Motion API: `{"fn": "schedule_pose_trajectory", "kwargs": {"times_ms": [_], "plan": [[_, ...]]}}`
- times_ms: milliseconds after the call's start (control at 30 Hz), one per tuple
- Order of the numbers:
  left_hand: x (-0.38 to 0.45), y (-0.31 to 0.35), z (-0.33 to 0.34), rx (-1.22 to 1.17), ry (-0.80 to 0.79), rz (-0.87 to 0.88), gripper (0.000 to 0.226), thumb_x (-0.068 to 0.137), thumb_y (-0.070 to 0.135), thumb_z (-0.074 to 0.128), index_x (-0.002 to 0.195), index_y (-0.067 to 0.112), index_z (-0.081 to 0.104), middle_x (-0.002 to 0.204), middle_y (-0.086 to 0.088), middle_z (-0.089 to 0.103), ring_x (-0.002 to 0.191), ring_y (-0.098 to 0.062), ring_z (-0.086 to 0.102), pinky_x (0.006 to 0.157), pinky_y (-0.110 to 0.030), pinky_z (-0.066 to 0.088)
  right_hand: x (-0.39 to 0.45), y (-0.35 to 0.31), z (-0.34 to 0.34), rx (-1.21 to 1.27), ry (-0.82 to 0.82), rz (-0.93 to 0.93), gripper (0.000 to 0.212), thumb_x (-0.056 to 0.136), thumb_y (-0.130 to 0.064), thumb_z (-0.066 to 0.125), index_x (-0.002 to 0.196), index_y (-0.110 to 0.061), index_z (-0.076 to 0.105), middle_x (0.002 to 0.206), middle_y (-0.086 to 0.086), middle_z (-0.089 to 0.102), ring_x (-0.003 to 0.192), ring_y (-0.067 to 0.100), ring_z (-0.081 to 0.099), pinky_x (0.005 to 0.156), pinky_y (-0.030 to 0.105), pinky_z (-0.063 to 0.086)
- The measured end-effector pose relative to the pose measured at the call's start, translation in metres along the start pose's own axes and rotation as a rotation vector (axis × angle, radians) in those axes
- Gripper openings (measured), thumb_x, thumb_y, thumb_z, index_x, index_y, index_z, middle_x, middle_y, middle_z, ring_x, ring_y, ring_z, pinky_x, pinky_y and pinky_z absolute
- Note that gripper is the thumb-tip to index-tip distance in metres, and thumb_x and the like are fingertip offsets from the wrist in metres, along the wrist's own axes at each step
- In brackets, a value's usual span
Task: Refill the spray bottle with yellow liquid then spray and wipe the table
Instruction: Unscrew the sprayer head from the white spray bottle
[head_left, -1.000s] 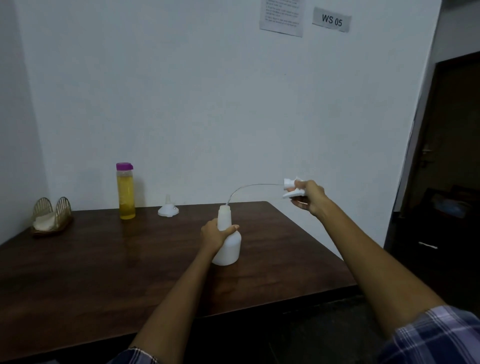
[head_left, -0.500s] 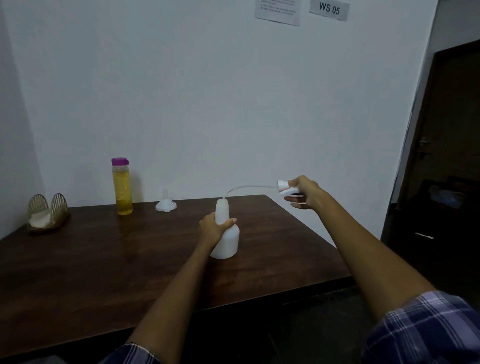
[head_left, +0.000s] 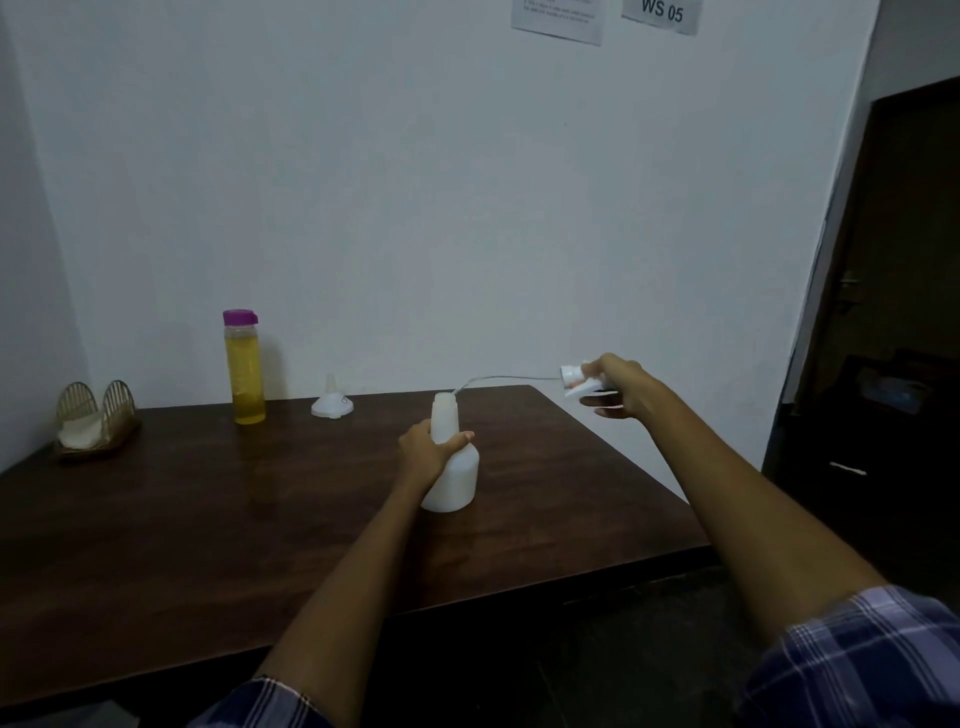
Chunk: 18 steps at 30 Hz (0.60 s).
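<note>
A white spray bottle stands upright on the dark wooden table, its neck uncovered. My left hand grips it around the neck. My right hand holds the white spray head out past the table's right edge, and its thin dip tube arcs back to the bottle's mouth. At the back left stands a clear bottle of yellow liquid with a purple cap. A small white funnel sits upside down to its right.
A gold wire holder with white napkins sits at the table's far left. A white wall runs along the back. A dark doorway and dark furniture lie to the right, beyond the table's edge.
My right hand has carried the spray head slightly lower and further right, drawing the tube out of the bottle. The camera has tilted a little. My left hand keeps its hold on the bottle.
</note>
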<state>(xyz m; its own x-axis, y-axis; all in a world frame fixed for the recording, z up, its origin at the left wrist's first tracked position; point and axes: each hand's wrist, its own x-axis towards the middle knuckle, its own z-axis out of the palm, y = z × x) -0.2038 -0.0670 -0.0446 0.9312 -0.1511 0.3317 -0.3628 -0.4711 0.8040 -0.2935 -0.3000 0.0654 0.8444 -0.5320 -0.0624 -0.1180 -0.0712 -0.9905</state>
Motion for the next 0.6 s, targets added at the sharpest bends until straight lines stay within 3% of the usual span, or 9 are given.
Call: {"fn": "schedule_pose_trajectory", "kwargs": {"times_ms": [167, 267, 400, 600], "plan": [[0.0, 0.001, 0.0, -0.006, -0.006, -0.007, 0.053, 0.081, 0.041, 0.068, 0.11, -0.002, 0.06, 0.116, -0.017, 0.062, 0.108, -0.029, 0.057, 0.08, -0.032, 0.044, 0.0, -0.001, -0.023, 0.046, 0.02, -0.036, 0.025, 0.089, -0.017, 0.054, 0.113, -0.008, 0.053, 0.101, 0.012, 0.063, 0.075, 0.018, 0.064, 0.074, 0.032, 0.052], [0.0, 0.001, 0.0, -0.011, -0.009, -0.007, 0.054, 0.08, 0.042, 0.068, 0.11, -0.003, 0.06, 0.116, -0.018, 0.062, 0.108, -0.03, 0.056, 0.08, -0.033, 0.044, -0.002, -0.006, -0.041, 0.097, -0.009, -0.027, 0.027, 0.087, -0.018, 0.054, 0.114, -0.011, 0.056, 0.096, 0.008, 0.064, 0.08, 0.018, 0.065, 0.08, 0.033, 0.051], [0.0, 0.0, 0.0, -0.009, -0.005, -0.008, 0.054, 0.08, 0.042, 0.069, 0.111, -0.002, 0.06, 0.117, -0.017, 0.061, 0.109, -0.03, 0.055, 0.08, -0.033, 0.043, -0.002, -0.009, -0.053, 0.13, -0.005, -0.01, 0.021, 0.087, -0.017, 0.054, 0.107, -0.012, 0.057, 0.093, 0.008, 0.064, 0.079, 0.018, 0.065, 0.073, 0.033, 0.052], [0.0, 0.001, 0.0, -0.02, -0.011, -0.017, 0.054, 0.08, 0.042, 0.069, 0.111, -0.001, 0.06, 0.117, -0.016, 0.061, 0.109, -0.029, 0.056, 0.08, -0.032, 0.044, 0.001, -0.004, -0.049, 0.193, -0.033, 0.027, 0.008, 0.088, -0.017, 0.051, 0.091, -0.013, 0.058, 0.091, 0.007, 0.065, 0.079, 0.018, 0.065, 0.083, 0.036, 0.05]]}}
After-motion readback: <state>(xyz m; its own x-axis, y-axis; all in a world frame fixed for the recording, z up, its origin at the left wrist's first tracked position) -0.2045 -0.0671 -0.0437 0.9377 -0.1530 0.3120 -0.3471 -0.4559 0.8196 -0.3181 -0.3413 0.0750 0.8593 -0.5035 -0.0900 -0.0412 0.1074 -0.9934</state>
